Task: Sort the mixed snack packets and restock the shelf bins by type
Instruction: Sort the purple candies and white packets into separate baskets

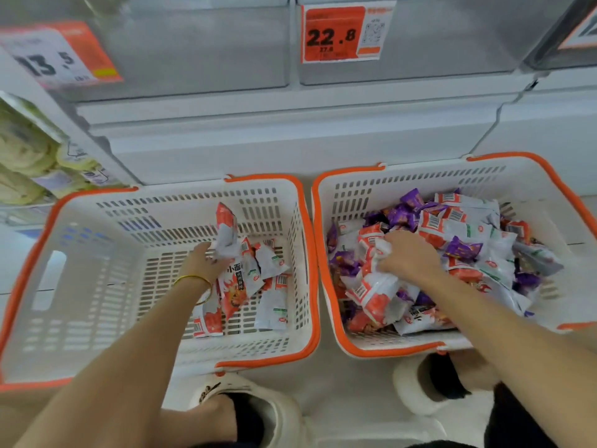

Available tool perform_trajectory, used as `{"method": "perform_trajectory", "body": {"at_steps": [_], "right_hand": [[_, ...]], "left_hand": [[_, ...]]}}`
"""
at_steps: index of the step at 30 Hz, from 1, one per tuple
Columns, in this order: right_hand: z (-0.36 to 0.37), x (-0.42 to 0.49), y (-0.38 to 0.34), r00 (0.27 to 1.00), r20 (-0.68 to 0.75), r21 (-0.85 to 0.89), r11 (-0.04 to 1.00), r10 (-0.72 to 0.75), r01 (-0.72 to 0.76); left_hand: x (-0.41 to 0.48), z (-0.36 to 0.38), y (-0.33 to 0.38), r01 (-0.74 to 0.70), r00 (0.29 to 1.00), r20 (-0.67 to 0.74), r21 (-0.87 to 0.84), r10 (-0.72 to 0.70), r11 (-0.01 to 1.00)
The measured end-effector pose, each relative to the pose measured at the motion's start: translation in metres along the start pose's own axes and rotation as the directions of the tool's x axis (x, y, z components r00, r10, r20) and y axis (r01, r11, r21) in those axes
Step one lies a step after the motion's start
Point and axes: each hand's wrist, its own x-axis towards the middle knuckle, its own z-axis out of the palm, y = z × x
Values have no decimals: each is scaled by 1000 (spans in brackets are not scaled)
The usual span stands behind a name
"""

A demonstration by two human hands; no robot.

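Left hand (206, 261) grips upright red-white packet (226, 232) in left basket (161, 202); at 3 o'clock, right hand (408, 257) clutches crumpled packet (374, 252) in right basket (387, 185)

Two white baskets with orange rims stand side by side, a left basket (97, 221) and a right basket (387, 189). The left one contains about six red-and-white snack packets (235, 286), all one kind, while the right one contains a heap too deep to count, of two kinds: more red-and-white ones and purple snack packets (463, 248), roughly eight of them showing. Two hands are in the baskets, the left hand (205, 263) and the right hand (410, 255), one in each; three orange price tags (336, 33) hang above, and two white slippers (258, 412) show below.
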Motion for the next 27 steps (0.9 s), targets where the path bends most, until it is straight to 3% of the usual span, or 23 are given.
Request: {"method": "perform_trajectory", "body": {"at_steps": [2, 4, 7, 10, 12, 16, 19, 21, 23, 25, 27], "right_hand": [[-42, -8, -10, 995, -101, 21, 1000, -3, 5], [-82, -17, -27, 969, -244, 100, 993, -33, 59], [-115, -31, -72, 914, -379, 293, 919, -142, 264], [-90, -24, -128, 914, -300, 356, 857, -273, 373], [-51, -16, -159, 918, -192, 306, 868, -346, 391], [-13, -9, -161, 917, 0, 347, 860, -399, 375], [-44, 1, -103, 928, -116, 391, 842, -354, 370], [-73, 10, -42, 954, -155, 302, 908, -255, 292], [-88, 13, 12, 983, -99, 159, 973, -155, 170], [-84, 18, 49, 997, -34, 95, 993, -65, 68], [-64, 21, 68, 999, -20, 134, 991, -25, 28]], "left_hand": [[0, 3, -6, 29, 1000, 2, -13, -29, 999], [9, -5, -11, 29, 996, -84, -50, -33, 998], [21, -26, -6, 4, 972, -218, -335, -81, 942], [17, -49, 14, -85, 956, -270, -633, -117, 770], [7, -61, 29, -165, 941, -323, -701, -102, 694], [-16, -59, 60, -357, 895, -441, -609, 72, 708], [-41, -36, 103, -531, 831, -455, -482, 319, 697], [-53, -7, 137, -621, 783, -355, -409, 511, 668], [-60, 31, 166, -676, 729, -128, -287, 673, 678], [-58, 78, 184, -697, 694, 188, -68, 695, 714], [-43, 125, 189, -705, 677, 404, 119, 615, 699]]}}
